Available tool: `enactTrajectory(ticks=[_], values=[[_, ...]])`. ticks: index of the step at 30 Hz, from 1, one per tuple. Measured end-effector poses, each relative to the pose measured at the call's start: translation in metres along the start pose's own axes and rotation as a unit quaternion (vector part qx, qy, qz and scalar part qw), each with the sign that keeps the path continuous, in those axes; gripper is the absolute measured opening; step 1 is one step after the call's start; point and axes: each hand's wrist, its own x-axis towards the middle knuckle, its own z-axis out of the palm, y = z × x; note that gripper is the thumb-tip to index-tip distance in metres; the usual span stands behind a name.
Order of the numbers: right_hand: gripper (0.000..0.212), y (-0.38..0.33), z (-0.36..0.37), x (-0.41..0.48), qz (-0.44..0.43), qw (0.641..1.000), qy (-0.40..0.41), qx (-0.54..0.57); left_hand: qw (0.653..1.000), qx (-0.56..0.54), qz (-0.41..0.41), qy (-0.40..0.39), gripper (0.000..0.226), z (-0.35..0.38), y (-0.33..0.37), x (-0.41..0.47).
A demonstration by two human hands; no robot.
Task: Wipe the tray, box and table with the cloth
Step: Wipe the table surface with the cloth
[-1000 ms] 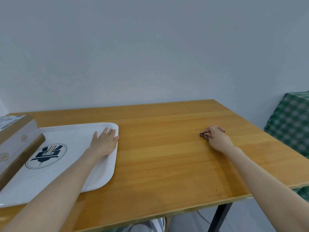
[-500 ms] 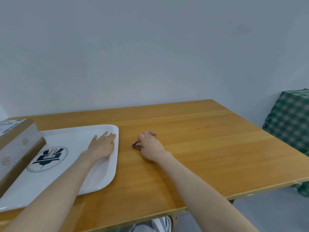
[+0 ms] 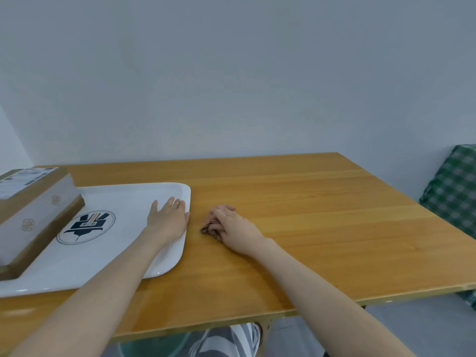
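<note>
Half the scene holds steady: the box (image 3: pixel 33 210) sits on the tray (image 3: pixel 116 253), where our left hand (image 3: pixel 168 219) stays flat, fingers straight; our right hand (image 3: pixel 234 226), curled round the dark cloth (image 3: pixel 207 229), has swept leftward across the surface (image 3: pixel 322 215) to just beside the tray, likely ending one stroke.

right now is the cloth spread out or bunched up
Bunched up: the cloth shows only as a small dark wad gripped under the right hand on the table.

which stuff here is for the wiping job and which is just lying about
For the job: cloth, gripped by the right hand; tray, under the left hand; box; table.
Lying about: green checked fabric beyond the table's right edge.
</note>
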Motion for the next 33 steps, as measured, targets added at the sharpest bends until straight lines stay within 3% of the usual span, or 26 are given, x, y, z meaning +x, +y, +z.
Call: enactTrajectory(ticks=[9, 13, 19, 33], values=[[0.03, 0.133, -0.081, -0.076, 0.21, 0.975, 0.065, 0.011, 0.999, -0.046, -0.023, 0.012, 0.051, 0.003, 0.005, -0.007], [0.043, 0.179, -0.102, -0.111, 0.291, 0.953, 0.064, -0.049, 0.997, -0.065, -0.027, 0.014, 0.051, 0.005, 0.005, -0.006], [0.045, 0.182, -0.098, -0.114, 0.298, 0.949, 0.063, -0.078, 0.995, -0.098, -0.03, 0.014, 0.05, 0.006, 0.003, -0.006], [0.045, 0.154, -0.106, -0.189, 0.165, 0.985, -0.02, -0.039, 0.993, -0.113, -0.022, 0.035, 0.05, 0.012, 0.001, -0.004]])
